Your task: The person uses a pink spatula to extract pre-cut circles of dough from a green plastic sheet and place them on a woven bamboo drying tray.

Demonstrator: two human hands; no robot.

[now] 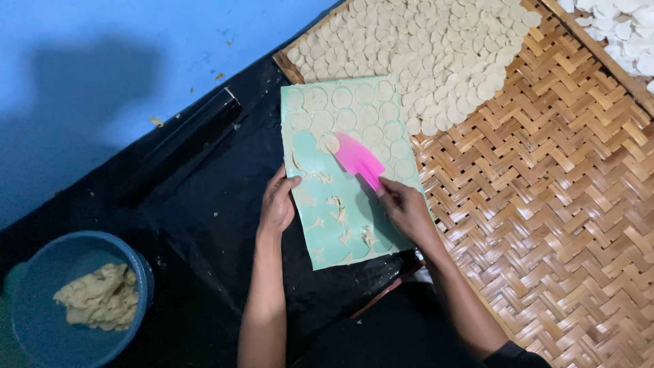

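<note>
A pale green board [310, 153] lies on black plastic, covered with thin dough cut into round discs [371, 112]; its near half shows bare green with dough scraps. My right hand [405, 208] grips a pink plastic scraper [359, 160], whose blade rests on the board beside a loose disc [331, 144]. My left hand [278, 203] presses on the board's left edge, fingers bent over it.
A woven bamboo tray [558, 177] spreads to the right, its far part covered with many cut dough discs [422, 48]. A blue bowl [41, 272] with a lump of dough [99, 296] sits at lower left. A dark rolling pin [180, 146] lies on the black sheet.
</note>
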